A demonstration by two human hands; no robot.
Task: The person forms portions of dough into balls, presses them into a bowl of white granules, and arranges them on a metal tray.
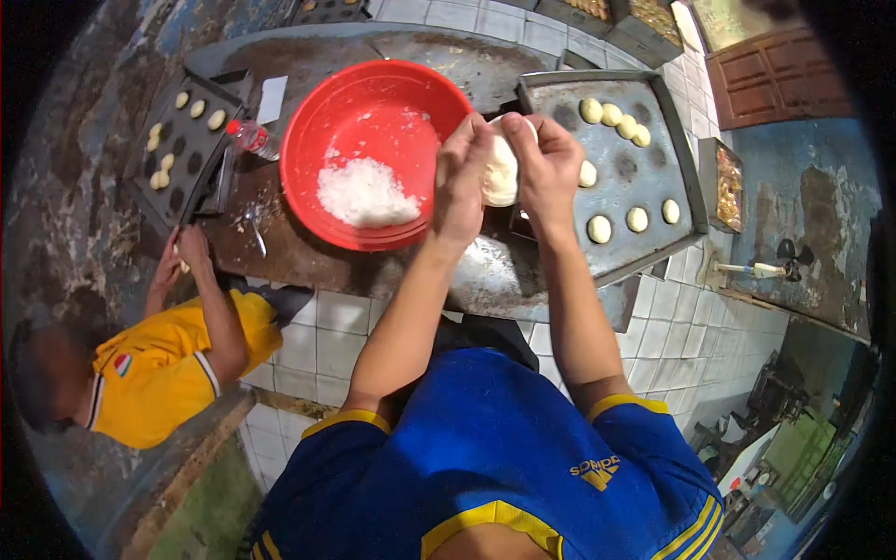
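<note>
A pale lump of dough (501, 175) is held up between my two hands, over the right side of the red basin. My left hand (463, 177) wraps its left side with curled fingers. Around its top and right side close the fingers of my right hand (549, 168), thumb on top. The red plastic basin (297, 187) holds a heap of white, crumbly filling (366, 193), perhaps grated coconut. To the right lies a metal baking tray (623, 103) with several small dough balls (637, 219), some touching in a row.
At left, a person in a yellow shirt (173, 364) handles a small pale piece beside a dark tray (140, 201) of dough balls. A red-capped bottle (250, 138) and a spoon (257, 233) lie near the basin. A tap (756, 271) juts out at right.
</note>
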